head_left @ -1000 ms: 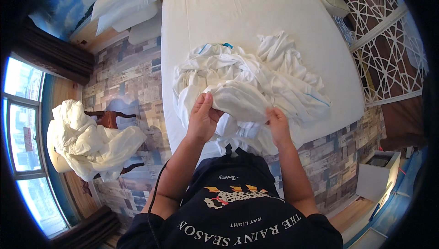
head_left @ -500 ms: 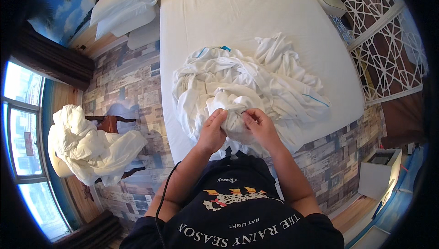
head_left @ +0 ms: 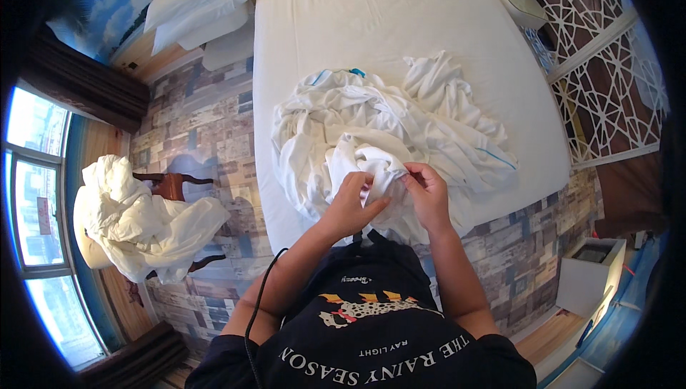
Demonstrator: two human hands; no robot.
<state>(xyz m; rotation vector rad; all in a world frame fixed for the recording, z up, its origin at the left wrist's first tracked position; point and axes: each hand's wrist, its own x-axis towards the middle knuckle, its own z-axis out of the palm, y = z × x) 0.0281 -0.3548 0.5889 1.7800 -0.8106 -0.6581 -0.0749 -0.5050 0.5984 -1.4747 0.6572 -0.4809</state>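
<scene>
A heap of crumpled white bed linen (head_left: 429,128), with thin blue edging in places, lies on the bed in front of me. My right hand (head_left: 429,192) pinches the linen between thumb and fingertips at the near side of the heap. Just to its left, my left hand (head_left: 354,207) rests against a raised fold, its thumb spread away from the fingers. Those fingertips reach in among the folds and are partly hidden. A small blue piece (head_left: 357,72) shows at the heap's far edge.
The bed (head_left: 343,3) has a smooth white cover. White pillows (head_left: 204,0) are stacked at the far left. A chair (head_left: 170,185) bearing a bunched white duvet (head_left: 136,210) stands by the window (head_left: 39,203). To the right are a white lattice screen (head_left: 607,67) and a white box-like cabinet (head_left: 586,275).
My left hand has loosened its pinch and shifted right and slightly nearer, its thumb now spread. My right hand has moved a little right, still pinching the linen.
</scene>
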